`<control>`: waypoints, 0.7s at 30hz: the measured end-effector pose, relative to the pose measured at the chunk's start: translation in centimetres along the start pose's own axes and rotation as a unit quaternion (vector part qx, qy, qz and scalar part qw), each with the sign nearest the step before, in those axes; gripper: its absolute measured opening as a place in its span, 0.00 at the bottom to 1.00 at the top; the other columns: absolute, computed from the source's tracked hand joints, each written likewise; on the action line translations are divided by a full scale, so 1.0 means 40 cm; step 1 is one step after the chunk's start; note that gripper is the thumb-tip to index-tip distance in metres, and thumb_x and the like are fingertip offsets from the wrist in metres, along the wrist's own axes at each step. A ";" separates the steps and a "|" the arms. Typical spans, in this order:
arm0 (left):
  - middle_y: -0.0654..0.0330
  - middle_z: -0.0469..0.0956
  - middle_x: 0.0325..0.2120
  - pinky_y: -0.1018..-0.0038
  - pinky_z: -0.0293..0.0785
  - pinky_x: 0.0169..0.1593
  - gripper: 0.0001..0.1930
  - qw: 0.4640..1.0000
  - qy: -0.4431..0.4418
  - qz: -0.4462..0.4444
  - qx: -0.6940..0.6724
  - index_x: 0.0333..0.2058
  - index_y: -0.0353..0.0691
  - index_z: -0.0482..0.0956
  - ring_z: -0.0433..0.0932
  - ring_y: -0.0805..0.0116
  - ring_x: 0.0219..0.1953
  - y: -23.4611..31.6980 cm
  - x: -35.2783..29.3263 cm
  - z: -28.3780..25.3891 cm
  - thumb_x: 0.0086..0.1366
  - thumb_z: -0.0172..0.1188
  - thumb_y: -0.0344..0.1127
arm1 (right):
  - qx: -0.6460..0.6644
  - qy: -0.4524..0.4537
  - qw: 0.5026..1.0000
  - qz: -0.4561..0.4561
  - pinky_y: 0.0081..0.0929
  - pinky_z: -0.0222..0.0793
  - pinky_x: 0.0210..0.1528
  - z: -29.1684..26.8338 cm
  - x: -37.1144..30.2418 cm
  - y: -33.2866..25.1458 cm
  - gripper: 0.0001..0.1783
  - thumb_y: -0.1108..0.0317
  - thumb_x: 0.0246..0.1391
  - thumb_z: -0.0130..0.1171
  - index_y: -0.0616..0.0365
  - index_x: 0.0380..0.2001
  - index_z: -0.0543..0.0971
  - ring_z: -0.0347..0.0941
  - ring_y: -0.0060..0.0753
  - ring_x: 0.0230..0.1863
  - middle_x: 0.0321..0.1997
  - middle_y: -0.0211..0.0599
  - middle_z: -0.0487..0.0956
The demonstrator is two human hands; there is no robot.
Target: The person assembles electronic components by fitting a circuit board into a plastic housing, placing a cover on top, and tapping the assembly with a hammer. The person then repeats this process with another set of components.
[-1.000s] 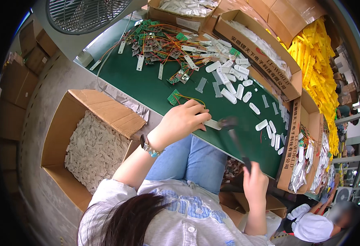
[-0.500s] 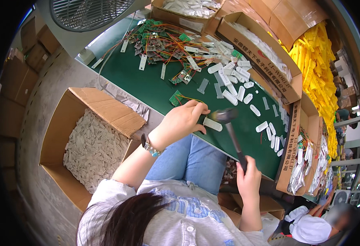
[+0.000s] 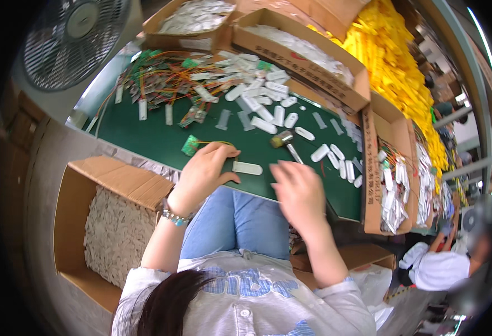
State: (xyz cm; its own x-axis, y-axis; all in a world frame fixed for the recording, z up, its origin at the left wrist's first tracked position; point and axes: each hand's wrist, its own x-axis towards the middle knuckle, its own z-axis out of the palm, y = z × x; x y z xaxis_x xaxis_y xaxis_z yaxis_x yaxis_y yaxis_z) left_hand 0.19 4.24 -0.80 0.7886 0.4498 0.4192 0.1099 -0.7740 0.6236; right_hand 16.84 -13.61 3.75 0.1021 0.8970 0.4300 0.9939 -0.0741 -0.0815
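Note:
On the green tabletop [image 3: 162,131], a slim white plastic case [image 3: 248,168] lies flat in front of me. My left hand [image 3: 204,168] is at its left end, thumb and fingertips apart on either side of it. A small green circuit board [image 3: 190,145] sits just beyond that hand, and its thin wires run toward the fingers. My right hand [image 3: 301,193] is to the right of the case, apart from it, fingers stretched out and slightly blurred. Behind it a hammer [image 3: 293,152] rests on the table, its handle partly hidden by the hand.
Wired boards [image 3: 159,84] are heaped at the far left, beside piled white cases [image 3: 265,95]. Cardboard boxes [image 3: 335,92] line the far and right edges. A box of pale strips [image 3: 117,235] stands on the left below a fan [image 3: 81,33]. Another person [image 3: 439,269] sits at right.
My right hand has let go of the hammer, which now lies on the table, and has moved toward the case. My left hand stays by the case. The whole view has shifted.

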 end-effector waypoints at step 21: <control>0.71 0.80 0.39 0.71 0.66 0.34 0.14 0.851 0.233 0.465 0.074 0.51 0.60 0.73 0.72 0.68 0.38 0.374 -0.019 -0.278 0.70 0.50 0.50 | -0.355 0.166 0.859 0.329 0.39 0.68 0.54 -0.394 -0.280 0.395 0.15 0.72 0.60 0.57 0.56 0.49 0.83 0.74 0.45 0.49 0.46 0.41 0.80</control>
State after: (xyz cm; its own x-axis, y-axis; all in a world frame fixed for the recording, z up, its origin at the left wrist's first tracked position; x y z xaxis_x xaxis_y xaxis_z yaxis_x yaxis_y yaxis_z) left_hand -5.50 -2.71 15.55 0.2546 -0.2864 0.9237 -0.3278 -0.9242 -0.1962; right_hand 32.05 -31.68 11.83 0.5399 0.3944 0.7436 0.4803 -0.8698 0.1126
